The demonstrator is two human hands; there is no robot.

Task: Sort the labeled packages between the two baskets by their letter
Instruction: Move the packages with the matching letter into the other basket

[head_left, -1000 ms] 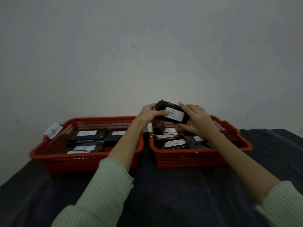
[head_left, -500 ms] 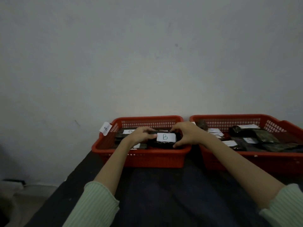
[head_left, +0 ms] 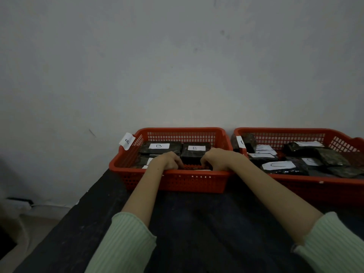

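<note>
Red left basket (head_left: 173, 181) holds B-labeled packages (head_left: 160, 147).

A single head-worn wide-angle view looks forward and slightly down from above the near edge of the dark surface (head_left: 197, 223), facing a pale wall (head_left: 177, 66) that fills the upper half of the frame. It sits close enough that both sleeves (head_left: 126, 243) enter from the bottom corners. The left basket (head_left: 177, 182) lies just left of centre against the wall, the right basket (head_left: 315, 184) runs off the right edge, and a strip of floor (head_left: 23, 233) shows at lower left.
</note>
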